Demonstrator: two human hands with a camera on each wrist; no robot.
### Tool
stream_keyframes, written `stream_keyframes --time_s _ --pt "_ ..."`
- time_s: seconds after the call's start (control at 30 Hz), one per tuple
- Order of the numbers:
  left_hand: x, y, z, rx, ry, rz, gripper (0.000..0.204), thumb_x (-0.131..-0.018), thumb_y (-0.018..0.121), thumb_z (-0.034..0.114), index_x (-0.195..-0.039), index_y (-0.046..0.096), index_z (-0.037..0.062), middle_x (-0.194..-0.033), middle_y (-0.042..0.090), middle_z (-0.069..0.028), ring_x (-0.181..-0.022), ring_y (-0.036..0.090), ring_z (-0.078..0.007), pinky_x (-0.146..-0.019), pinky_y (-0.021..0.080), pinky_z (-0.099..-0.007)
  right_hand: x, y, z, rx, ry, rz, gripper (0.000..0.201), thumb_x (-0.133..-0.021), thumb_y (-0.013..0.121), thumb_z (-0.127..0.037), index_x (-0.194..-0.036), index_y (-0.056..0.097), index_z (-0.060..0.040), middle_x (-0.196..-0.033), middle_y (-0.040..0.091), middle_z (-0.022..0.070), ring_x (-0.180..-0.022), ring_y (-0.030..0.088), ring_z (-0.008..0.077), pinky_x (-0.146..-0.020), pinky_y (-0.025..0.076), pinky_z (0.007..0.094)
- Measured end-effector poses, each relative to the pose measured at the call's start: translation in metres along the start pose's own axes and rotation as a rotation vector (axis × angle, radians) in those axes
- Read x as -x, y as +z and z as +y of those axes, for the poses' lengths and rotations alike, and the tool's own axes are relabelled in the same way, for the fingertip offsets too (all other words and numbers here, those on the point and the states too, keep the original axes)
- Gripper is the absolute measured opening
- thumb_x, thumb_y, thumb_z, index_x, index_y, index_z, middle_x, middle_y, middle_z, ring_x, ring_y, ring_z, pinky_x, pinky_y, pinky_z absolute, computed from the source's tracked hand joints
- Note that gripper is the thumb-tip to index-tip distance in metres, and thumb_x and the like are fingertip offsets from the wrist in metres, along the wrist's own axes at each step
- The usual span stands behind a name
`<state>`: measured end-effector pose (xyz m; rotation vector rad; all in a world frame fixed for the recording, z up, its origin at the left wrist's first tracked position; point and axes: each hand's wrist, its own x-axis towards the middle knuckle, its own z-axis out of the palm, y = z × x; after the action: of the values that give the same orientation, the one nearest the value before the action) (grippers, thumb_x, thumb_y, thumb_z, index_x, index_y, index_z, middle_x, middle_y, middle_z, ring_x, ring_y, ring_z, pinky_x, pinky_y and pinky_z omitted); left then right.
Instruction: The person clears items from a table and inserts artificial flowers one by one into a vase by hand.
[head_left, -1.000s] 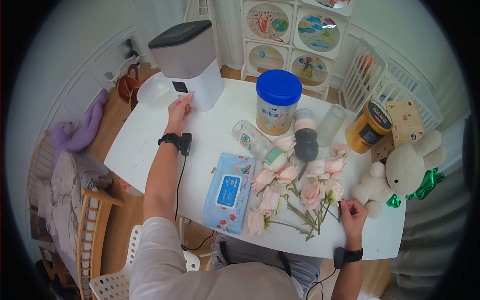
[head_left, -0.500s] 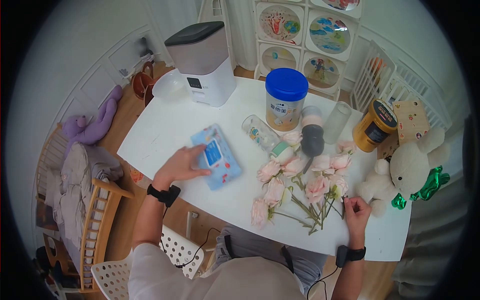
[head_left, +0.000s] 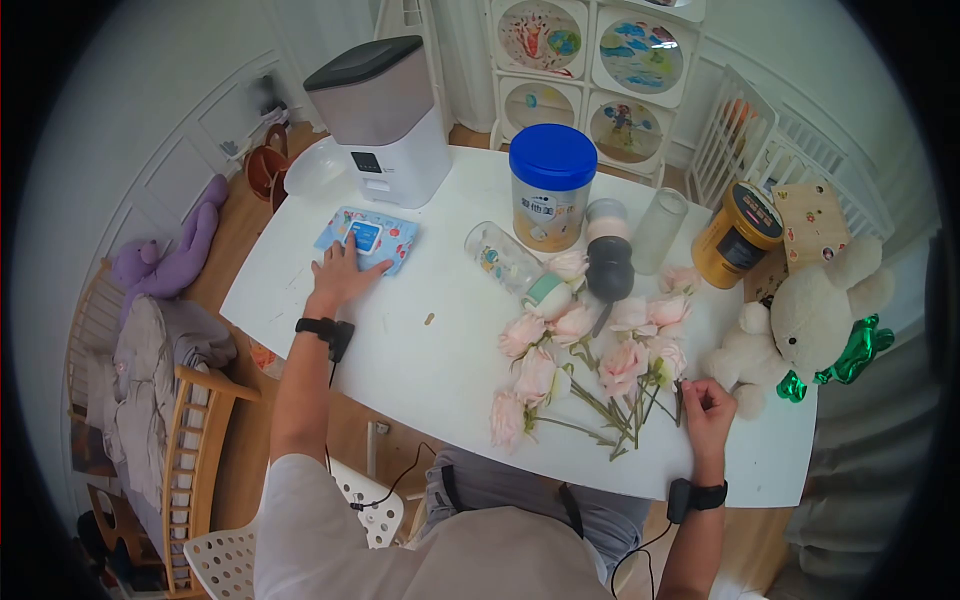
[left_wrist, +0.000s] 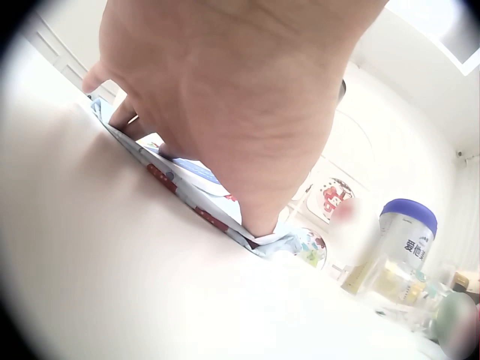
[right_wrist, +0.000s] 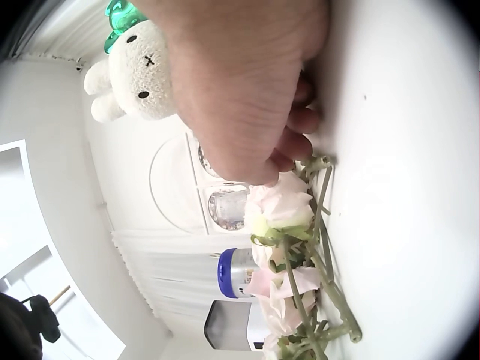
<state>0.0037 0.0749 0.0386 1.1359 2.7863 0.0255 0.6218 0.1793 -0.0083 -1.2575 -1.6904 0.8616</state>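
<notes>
My left hand lies spread on a blue packet of wet wipes, fingers straight across its top and thumb at its right edge. The left wrist view shows fingers and thumb pressing down on the floral wrapper. Beside several pale pink roses, my right hand rests on the table with loosely curled fingers. Its fingertips are right by a green stem; the right wrist view shows a rose just past them, and nothing shows in its grasp.
Behind the packet stands a white pet feeder. A blue-lidded can, a clear bottle, a dark grey bottle, a glass and a gold tub stand or lie mid-table. A plush rabbit sits at right.
My left hand came from the feeder's front to the wipes packet, which has moved and turned from the near middle of the table to before the feeder. The right hand stayed by the roses.
</notes>
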Motion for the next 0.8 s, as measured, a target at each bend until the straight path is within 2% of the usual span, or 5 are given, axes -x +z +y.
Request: stream_keyframes --time_s 0.3,0.37,0.43,0.57,0.8 --pt "0.007 -0.013 0.011 0.036 0.116 0.219 0.119 -0.080 0.064 0.079 -0.161 0.024 0.0014 -0.163 0.029 -0.0274 -0.153 0.027 -0.0409 -0.121 0.012 -0.0654 -0.001 -0.001 -0.006 0.008 0.002 -0.002 0.021 -0.092 0.075 -0.011 -0.077 0.066 0.0007 -0.061 0.058 -0.0032 -0.058 0.047 0.0033 -0.052 0.037 0.0234" --pt "0.008 -0.033 0.042 0.293 0.505 0.425 0.104 -0.085 0.069 0.066 -0.159 0.031 0.0022 -0.160 0.033 -0.0283 -0.150 0.031 -0.0409 -0.120 0.018 -0.0628 0.001 0.000 -0.006 0.014 0.011 -0.015 0.021 -0.092 0.075 -0.011 -0.077 0.066 0.0006 -0.061 0.058 -0.0030 -0.058 0.047 0.0033 -0.052 0.037 0.0231" --pt "0.027 -0.061 0.105 0.287 0.764 0.555 0.091 -0.087 0.076 0.048 -0.157 0.036 0.0058 -0.159 0.037 -0.0246 -0.149 0.034 -0.0388 -0.121 0.029 -0.0473 0.000 0.002 0.003 0.006 -0.001 -0.016 0.021 -0.092 0.076 -0.011 -0.077 0.066 0.0006 -0.061 0.058 -0.0032 -0.059 0.047 0.0031 -0.053 0.037 0.0231" --pt "0.034 -0.084 0.215 0.261 1.063 0.761 0.082 -0.086 0.077 0.050 -0.153 0.046 0.0140 -0.149 0.051 -0.0187 -0.140 0.045 -0.0383 -0.118 0.030 -0.0581 0.001 0.001 -0.002 -0.013 0.022 -0.009 0.021 -0.092 0.076 -0.011 -0.077 0.067 0.0012 -0.062 0.058 -0.0040 -0.060 0.047 0.0031 -0.053 0.038 0.0230" --pt "-0.018 -0.074 0.246 0.072 0.867 0.721 0.077 -0.083 0.077 0.054 -0.145 0.055 0.0154 -0.150 0.053 -0.0110 -0.141 0.046 -0.0337 -0.112 0.033 -0.0624 0.002 -0.001 0.000 -0.005 0.031 -0.005 0.020 -0.091 0.076 -0.011 -0.078 0.067 0.0019 -0.064 0.060 -0.0030 -0.061 0.048 0.0034 -0.055 0.039 0.0229"
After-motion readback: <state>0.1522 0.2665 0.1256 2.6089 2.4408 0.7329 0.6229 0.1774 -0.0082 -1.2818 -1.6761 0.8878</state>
